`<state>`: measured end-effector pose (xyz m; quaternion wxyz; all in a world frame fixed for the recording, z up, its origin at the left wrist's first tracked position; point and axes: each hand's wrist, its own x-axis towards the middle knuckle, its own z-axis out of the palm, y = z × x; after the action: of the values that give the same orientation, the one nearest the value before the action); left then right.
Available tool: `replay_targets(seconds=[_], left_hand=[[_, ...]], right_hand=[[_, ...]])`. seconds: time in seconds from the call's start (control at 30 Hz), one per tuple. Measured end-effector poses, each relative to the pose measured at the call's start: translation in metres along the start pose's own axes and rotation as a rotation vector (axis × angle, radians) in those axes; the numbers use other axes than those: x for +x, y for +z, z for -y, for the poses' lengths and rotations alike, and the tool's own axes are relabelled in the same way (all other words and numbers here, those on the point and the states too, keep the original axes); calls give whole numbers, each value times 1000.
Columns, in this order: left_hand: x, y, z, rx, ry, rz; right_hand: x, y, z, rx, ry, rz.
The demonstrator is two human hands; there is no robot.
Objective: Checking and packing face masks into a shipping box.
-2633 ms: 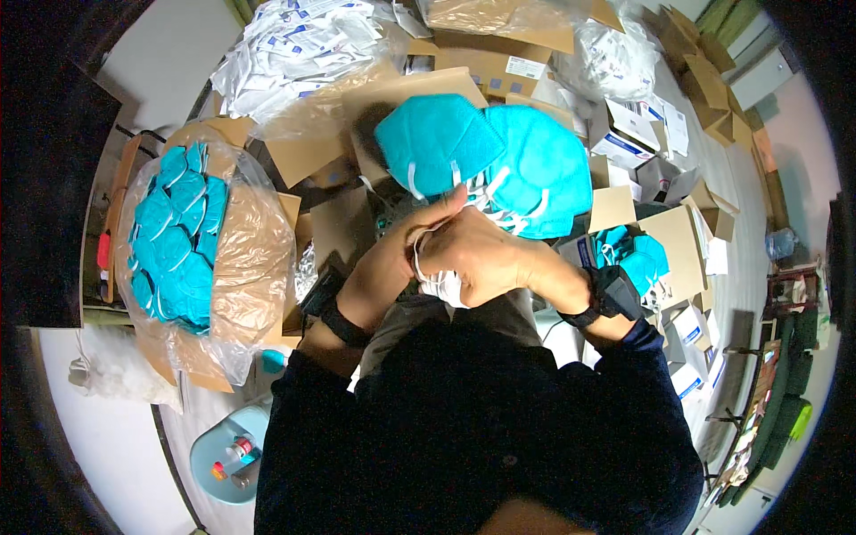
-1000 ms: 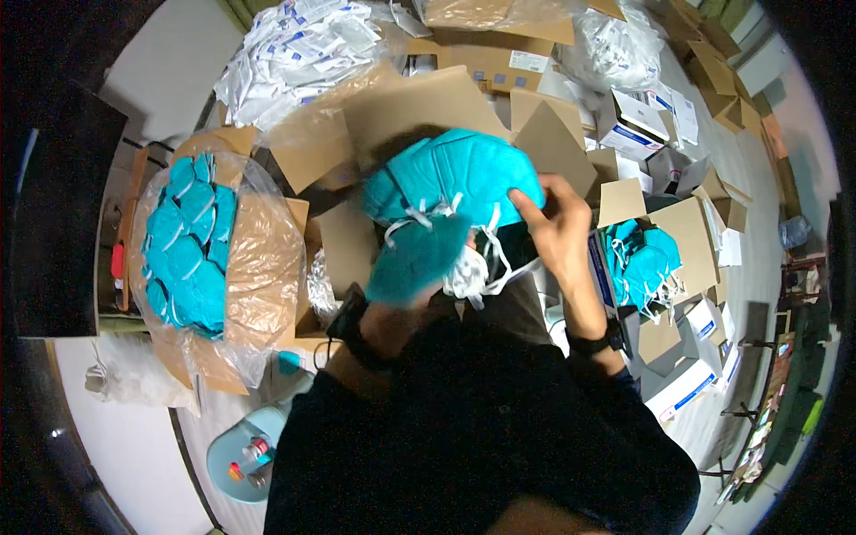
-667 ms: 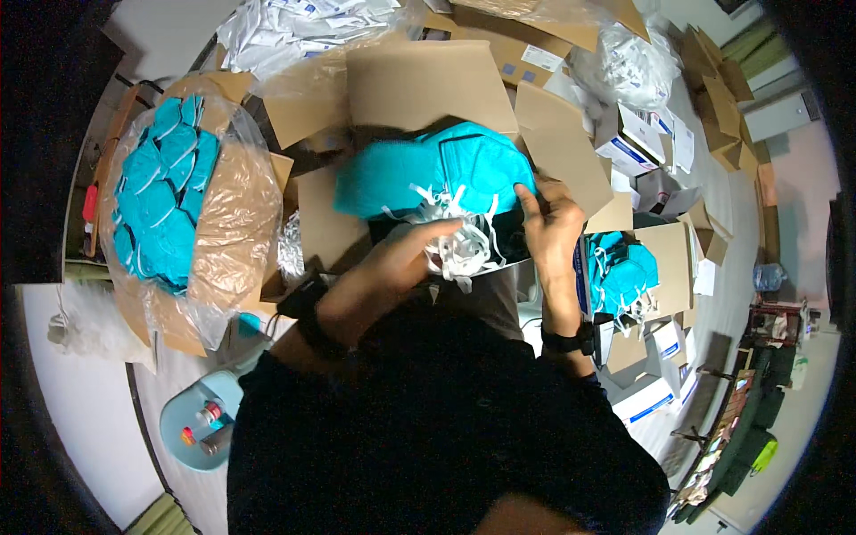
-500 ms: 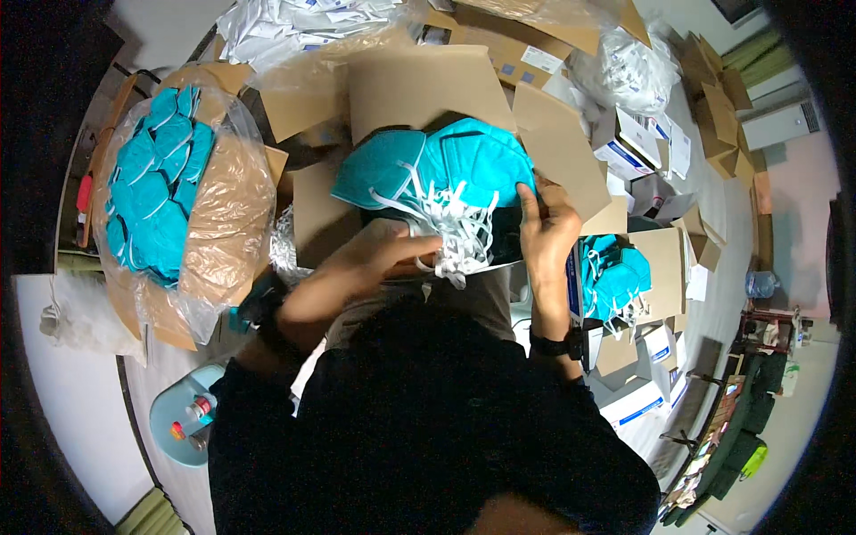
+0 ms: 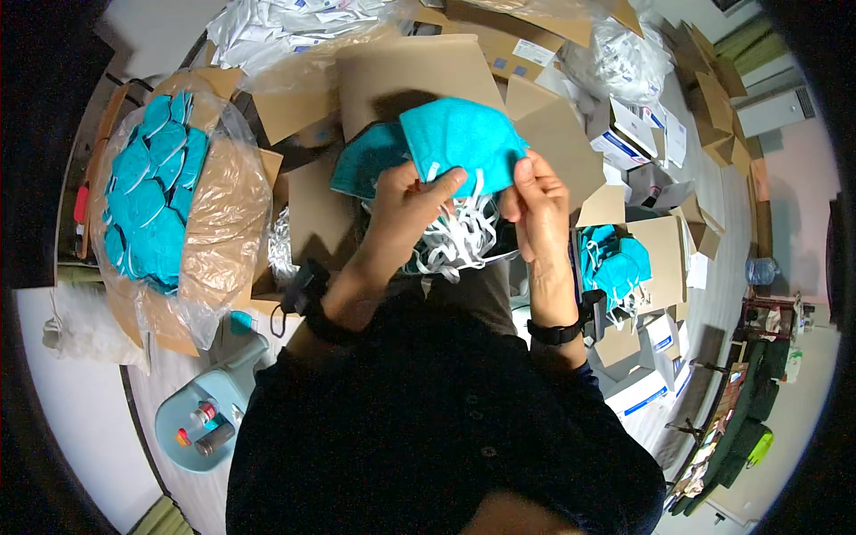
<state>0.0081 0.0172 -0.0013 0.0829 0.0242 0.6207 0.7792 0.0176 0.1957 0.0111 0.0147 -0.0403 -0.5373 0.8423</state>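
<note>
A teal folded face mask (image 5: 461, 134) is raised above an open cardboard box in front of me. My left hand (image 5: 410, 201) pinches its lower left edge, thumb on top. At the mask's right edge, my right hand (image 5: 538, 196) grips it between thumb and fingers. Below and behind it lie more teal masks (image 5: 364, 162) in the open box (image 5: 325, 209). A tangle of white straps (image 5: 456, 236) hangs beneath my hands. Each wrist carries a dark band.
On the left, a plastic-lined carton (image 5: 218, 223) holds a heap of teal masks (image 5: 153, 196). A smaller box of masks (image 5: 615, 263) stands at my right. White cartons (image 5: 624, 134) lie beyond it. A blue bin (image 5: 201, 406) with bottles sits lower left.
One mask has come up in front of the others, held in both hands. My left hand has moved up and right from the straps to its edge.
</note>
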Motion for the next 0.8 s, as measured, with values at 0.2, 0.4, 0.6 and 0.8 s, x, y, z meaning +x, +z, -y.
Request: replay_targets(seconds=[0.2,0.4,0.6,0.8], left_hand=[[3,7,4,-94,58,-216],[-11,5,4,51,103,-146],[-30,9,-12,-80,-6,-128],[-41,-3,-38,52,-103,-58]], right_hand=[[-6,15,-20,-283,-83,53],[0,2,-19,-640,-359,-132],[9,2,5,-791,-555,-153],[16,8,12,-780,-588,-149]])
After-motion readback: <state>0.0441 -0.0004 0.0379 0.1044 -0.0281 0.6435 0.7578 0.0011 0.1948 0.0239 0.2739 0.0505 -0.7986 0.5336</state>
